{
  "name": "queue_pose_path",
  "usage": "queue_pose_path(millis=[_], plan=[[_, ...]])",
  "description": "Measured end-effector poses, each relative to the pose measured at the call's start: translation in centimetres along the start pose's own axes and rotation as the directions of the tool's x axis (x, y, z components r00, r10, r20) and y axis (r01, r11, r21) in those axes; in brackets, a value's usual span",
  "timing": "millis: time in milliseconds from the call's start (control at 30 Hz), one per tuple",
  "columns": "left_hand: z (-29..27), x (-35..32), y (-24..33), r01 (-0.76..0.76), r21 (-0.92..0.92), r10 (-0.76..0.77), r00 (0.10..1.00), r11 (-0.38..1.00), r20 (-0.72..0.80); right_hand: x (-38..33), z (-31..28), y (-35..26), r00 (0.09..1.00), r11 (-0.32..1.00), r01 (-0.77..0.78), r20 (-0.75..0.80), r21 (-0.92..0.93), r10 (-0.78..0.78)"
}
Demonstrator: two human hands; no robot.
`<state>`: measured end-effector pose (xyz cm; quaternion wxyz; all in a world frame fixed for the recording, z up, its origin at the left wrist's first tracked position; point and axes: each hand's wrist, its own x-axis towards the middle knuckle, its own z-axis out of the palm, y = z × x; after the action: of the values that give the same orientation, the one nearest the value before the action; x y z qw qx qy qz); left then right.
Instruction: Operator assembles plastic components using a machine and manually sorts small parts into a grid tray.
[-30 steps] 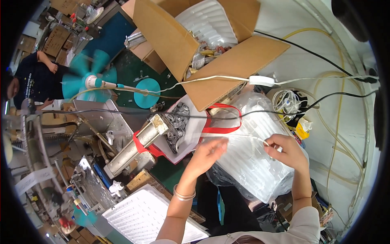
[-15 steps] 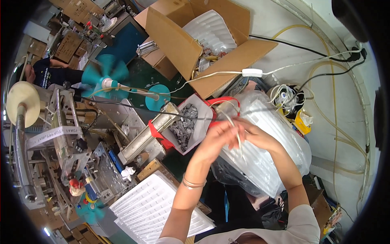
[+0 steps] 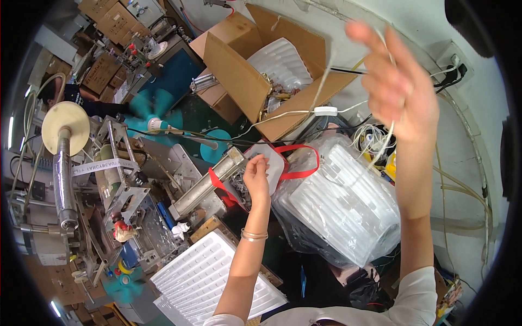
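Observation:
My right hand (image 3: 399, 87), raised high at the upper right and blurred by motion, has a thin white cord (image 3: 390, 138) running through its curled fingers. The cord hangs below the palm toward the coiled wires. My left hand (image 3: 258, 174) is over a red-and-white bag (image 3: 274, 163) that contains crumpled silver pieces (image 3: 239, 185). Its fingers are bent and drawn together; whether anything is between them is hidden. A red strap (image 3: 304, 173) loops out of the bag. Beside it lies a stack of white trays (image 3: 342, 201) in clear plastic.
An open cardboard box (image 3: 234, 76) with a white tray and loose pieces stands behind. At left is a metal machine (image 3: 117, 174) with a roller. White compartment trays (image 3: 206, 277) lie at the lower left. A teal fan (image 3: 157, 111) spins farther back. White cable with a switch (image 3: 325, 111) crosses the middle.
My hands have parted from close together over the wrapped trays. The right has risen up and right with the cord; the left has moved left over the bag.

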<state>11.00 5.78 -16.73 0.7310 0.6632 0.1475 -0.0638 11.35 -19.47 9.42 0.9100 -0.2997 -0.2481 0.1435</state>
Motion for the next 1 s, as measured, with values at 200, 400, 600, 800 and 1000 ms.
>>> queue_pose_path(millis=[200,400,600,800,1000], plan=[[1.6,3.3,-0.2,0.296,-0.572,-0.173,0.95,0.765,0.261,4.9,6.3,-4.7,0.878,0.783,-0.464,0.33,0.413,0.346],[0.5,2.1,-2.6,0.505,-0.717,0.079,0.789,0.48,0.609,7.2,5.4,-5.7,0.922,0.902,-0.387,0.101,0.19,0.374],[0.4,-1.6,1.6,0.35,-0.088,-0.038,0.337,0.933,0.941,10.0,5.2,-7.1,0.941,0.944,-0.325,-0.124,-0.065,0.315],[3.3,-4.0,6.8,-0.163,-0.006,-0.008,-0.087,0.987,0.996,14.5,5.8,-7.1,0.932,0.884,-0.318,-0.282,-0.343,0.226],[3.1,-4.1,5.0,0.112,-0.08,0.061,0.161,0.99,0.985,19.0,6.3,-4.9,0.924,0.737,-0.332,-0.361,-0.588,0.129]])
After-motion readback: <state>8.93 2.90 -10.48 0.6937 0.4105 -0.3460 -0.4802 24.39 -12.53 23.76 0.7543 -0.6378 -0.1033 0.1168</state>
